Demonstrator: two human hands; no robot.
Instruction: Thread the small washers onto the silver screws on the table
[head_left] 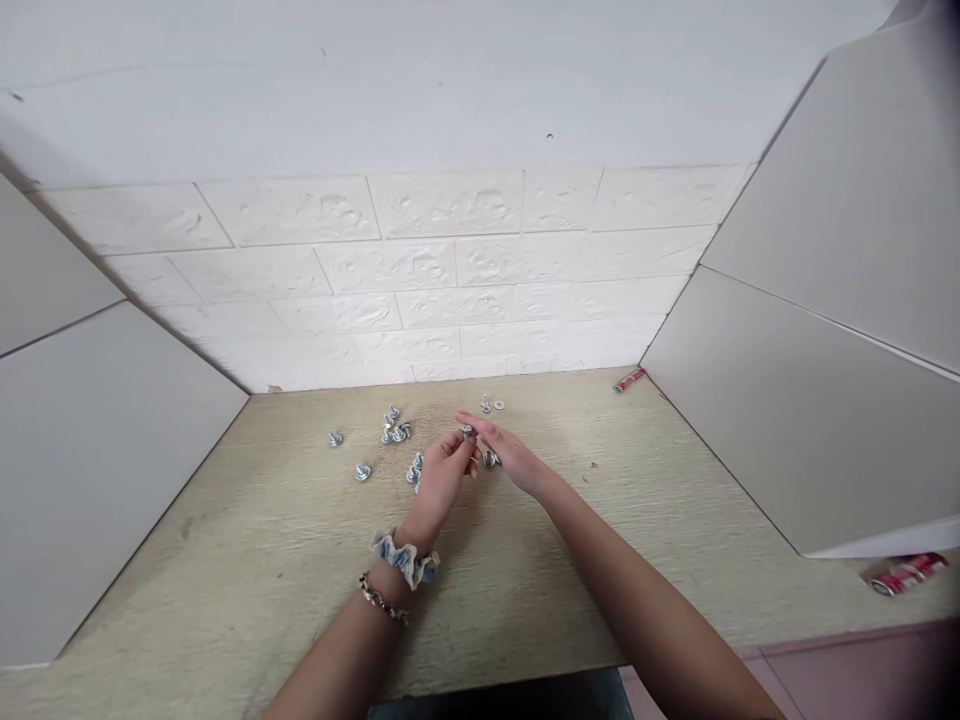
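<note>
My left hand [444,468] pinches a small metal bolt [466,431] upright between thumb and fingers, its head or washer facing up. Close against it on the right, my right hand [510,455] has its fingers stretched out, the fingertips reaching just above and beside the bolt. Several bolts with washers [413,472] lie just left of my left hand, partly hidden by it. Another bolt [490,459] sits beneath my right hand. Behind the hands, one more bolt [485,403] stands beside a loose flat washer [499,405].
On the wooden table [300,560], a cluster of bolts [396,430] and two single ones [335,439] [363,472] lie to the left. A red can-like cylinder [629,380] lies at the back right, another [909,575] at the right edge. Panels [810,400] flank the table; a white brick-patterned wall [420,265] stands behind.
</note>
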